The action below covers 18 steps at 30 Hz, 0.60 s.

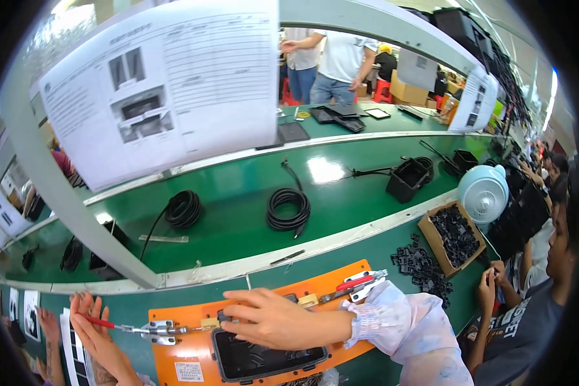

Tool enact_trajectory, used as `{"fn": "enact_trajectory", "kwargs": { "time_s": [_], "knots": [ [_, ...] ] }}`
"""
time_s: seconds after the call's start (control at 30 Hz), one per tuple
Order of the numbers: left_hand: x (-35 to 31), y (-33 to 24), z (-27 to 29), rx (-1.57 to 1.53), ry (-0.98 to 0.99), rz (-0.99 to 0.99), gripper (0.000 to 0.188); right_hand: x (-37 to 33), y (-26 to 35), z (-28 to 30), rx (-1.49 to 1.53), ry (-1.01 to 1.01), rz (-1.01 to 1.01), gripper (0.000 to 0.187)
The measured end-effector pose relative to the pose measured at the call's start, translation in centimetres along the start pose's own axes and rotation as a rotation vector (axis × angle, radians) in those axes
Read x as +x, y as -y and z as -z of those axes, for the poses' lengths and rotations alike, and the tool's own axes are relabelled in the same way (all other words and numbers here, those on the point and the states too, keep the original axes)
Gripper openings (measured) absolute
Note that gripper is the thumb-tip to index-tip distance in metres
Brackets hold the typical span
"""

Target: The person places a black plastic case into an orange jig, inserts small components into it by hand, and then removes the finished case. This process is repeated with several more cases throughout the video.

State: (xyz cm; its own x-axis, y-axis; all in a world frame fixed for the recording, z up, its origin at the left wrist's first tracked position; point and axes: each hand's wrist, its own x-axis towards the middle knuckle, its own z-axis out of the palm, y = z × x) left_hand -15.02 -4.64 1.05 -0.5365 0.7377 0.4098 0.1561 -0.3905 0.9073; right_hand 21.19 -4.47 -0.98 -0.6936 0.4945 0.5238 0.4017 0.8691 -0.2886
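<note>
An orange fixture plate (190, 352) lies on the green bench with a black rectangular plastic housing (244, 360) set in it, its open cavity facing up. At the plate's left end, my left hand (98, 338) has its fingers around the red handle (101, 322) of a toggle clamp (162, 331). My right hand (283, 321) reaches across the housing, fingers stretched out over its far edge. What lies beneath that palm is hidden. Beyond it, a second red-handled toggle clamp (357, 283) sits at the plate's right end. Brass-coloured blocks (307, 300) tip the clamps.
To the right, small black parts (421, 267) lie piled beside a cardboard box (441, 248) full of them. A pale blue fan (484, 194) stands behind. Coiled black cables (288, 209) rest on the shelf. A co-worker (527, 315) sits at right; another person's hand (48, 325) shows at left.
</note>
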Motion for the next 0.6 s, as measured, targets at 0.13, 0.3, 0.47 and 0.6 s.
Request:
{"fn": "enact_trajectory", "kwargs": {
  "time_s": [0.13, 0.3, 0.47, 0.6],
  "knots": [
    [-2.3, -1.7, -2.0, 0.342, 0.298, -0.316, 0.037, 0.3, 0.1, -0.6, 0.035, -0.055, 0.023, 0.031],
    [-6.5, -2.7, -6.8, 0.779, 0.703, -0.646, 0.023, 0.5, 0.0, 0.0, -0.005, -0.08, -0.013, 0.03],
    [-6.6, -2.9, -7.6, 0.797, 0.637, -0.686, 0.021, 0.4, 0.2, 0.6, -0.06, -0.039, -0.023, 0.032],
    [-6.9, -2.6, -7.0, 0.845, 0.625, -0.69, 0.022, -1.0, 1.1, 2.4, -0.234, 0.045, -0.061, 0.07]
  ]
}}
